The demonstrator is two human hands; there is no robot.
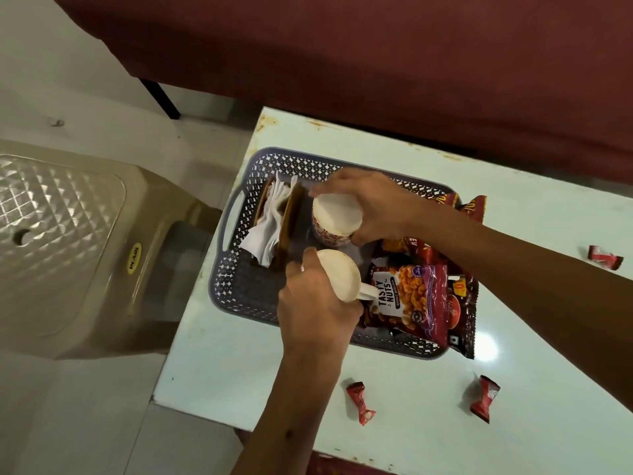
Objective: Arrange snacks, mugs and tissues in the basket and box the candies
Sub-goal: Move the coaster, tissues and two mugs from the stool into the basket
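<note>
Both mugs sit inside the basket point(236, 214), beside the tissues point(270, 221). Left hand point(315, 310) grip holds the near mug point(339, 275); right hand point(373, 207) grip holds the far mug point(335, 217).

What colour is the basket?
Grey-blue, with a perforated lattice wall; the basket shows clearest in the head view.

Two white mugs point(337, 217) inside grey basket point(236, 282)
</note>
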